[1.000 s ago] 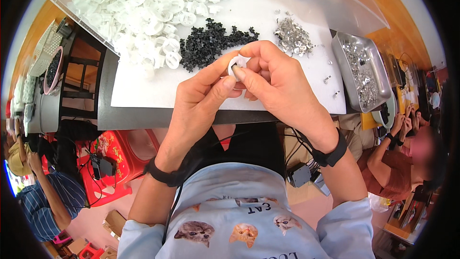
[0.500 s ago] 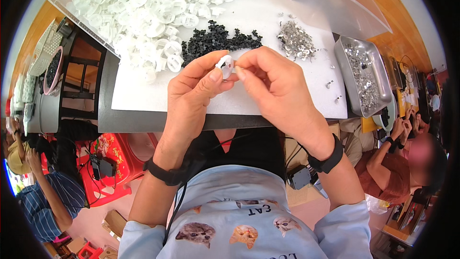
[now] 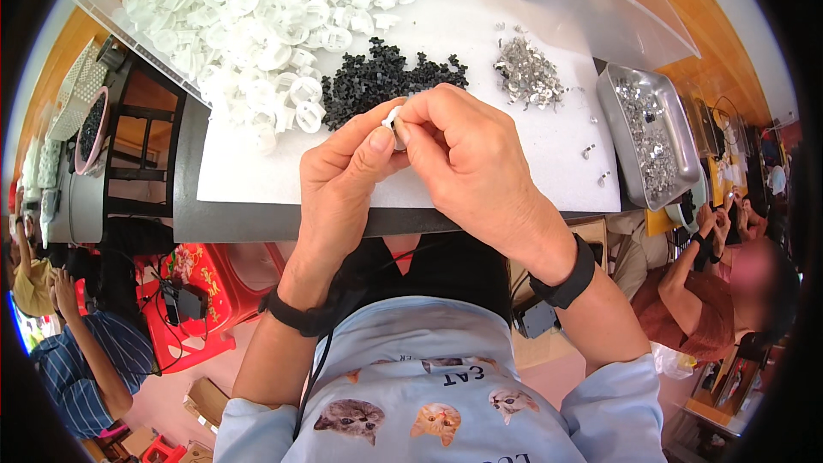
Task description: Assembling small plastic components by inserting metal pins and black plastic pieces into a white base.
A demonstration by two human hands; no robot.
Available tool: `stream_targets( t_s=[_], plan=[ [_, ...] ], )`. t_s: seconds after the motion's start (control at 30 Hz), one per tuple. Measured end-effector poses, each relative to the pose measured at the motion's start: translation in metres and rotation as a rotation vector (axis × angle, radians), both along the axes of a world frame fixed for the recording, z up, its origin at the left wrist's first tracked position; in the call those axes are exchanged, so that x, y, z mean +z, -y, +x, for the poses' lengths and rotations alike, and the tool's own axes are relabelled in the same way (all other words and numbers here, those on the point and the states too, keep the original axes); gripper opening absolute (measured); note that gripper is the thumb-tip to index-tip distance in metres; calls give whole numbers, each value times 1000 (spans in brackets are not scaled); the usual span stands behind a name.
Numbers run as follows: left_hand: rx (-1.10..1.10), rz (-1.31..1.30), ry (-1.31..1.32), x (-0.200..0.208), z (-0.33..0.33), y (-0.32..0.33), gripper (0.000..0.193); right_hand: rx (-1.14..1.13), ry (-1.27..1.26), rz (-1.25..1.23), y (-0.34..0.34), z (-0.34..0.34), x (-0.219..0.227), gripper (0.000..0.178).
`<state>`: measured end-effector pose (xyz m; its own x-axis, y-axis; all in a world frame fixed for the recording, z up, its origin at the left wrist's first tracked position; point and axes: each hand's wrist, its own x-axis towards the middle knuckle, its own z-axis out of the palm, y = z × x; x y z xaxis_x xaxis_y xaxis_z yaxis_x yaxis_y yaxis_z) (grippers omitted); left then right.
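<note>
Between the fingertips of my left hand [image 3: 343, 163] is a small white round plastic part [image 3: 395, 120], largely covered by fingers. My right hand [image 3: 467, 159] is closed against the same part, its thumb and forefinger pinched at the part's right side. Whether a tiny piece sits in that pinch is hidden. Just beyond my hands lies a heap of small black plastic pieces [image 3: 386, 73]. A big pile of white translucent plastic parts [image 3: 249, 26] spreads to its left. On the right of the white sheet [image 3: 549, 163] is a little heap of small metal pieces [image 3: 527, 73].
A metal tray [image 3: 613, 90] holding small metal pieces stands at the table's right. Two or three loose metal pieces [image 3: 588, 152] lie near it. A clear plastic bin wall [image 3: 600, 0] rises behind. A red stool [image 3: 206, 291] is at the left; a co-worker [image 3: 686, 300] sits at the right.
My right hand has moved left, closing its thumb and forefinger over the white part. The part is more hidden now, and my left hand keeps its grip.
</note>
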<state>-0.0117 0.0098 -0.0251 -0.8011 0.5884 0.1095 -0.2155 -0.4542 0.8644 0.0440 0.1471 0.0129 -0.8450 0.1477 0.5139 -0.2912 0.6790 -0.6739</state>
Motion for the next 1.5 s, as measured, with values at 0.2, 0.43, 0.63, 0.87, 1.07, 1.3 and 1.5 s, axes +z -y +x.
stream_targets(
  t_s=[0.2,0.43,0.63,0.87,1.07,1.3,1.5],
  plan=[
    [13,-19,-17,-1,0,1,36,26,-23,7,1,-2,-3,5],
    [88,-52,-66,-3,2,0,30,23,30,-66,4,-1,-5,5],
    [84,-35,-55,-2,2,-1,30,25,11,-45,2,-2,-6,5],
    [76,-37,-65,0,3,0,30,48,-1,-53,5,-2,-2,4],
    [91,-73,-89,-1,3,0,31,44,3,-79,4,-3,-6,4],
    [80,-54,-57,-1,4,0,32,39,63,-110,4,0,-4,5],
    [42,-14,-19,4,1,4,35,109,183,36,-7,11,16,11]
  ],
)
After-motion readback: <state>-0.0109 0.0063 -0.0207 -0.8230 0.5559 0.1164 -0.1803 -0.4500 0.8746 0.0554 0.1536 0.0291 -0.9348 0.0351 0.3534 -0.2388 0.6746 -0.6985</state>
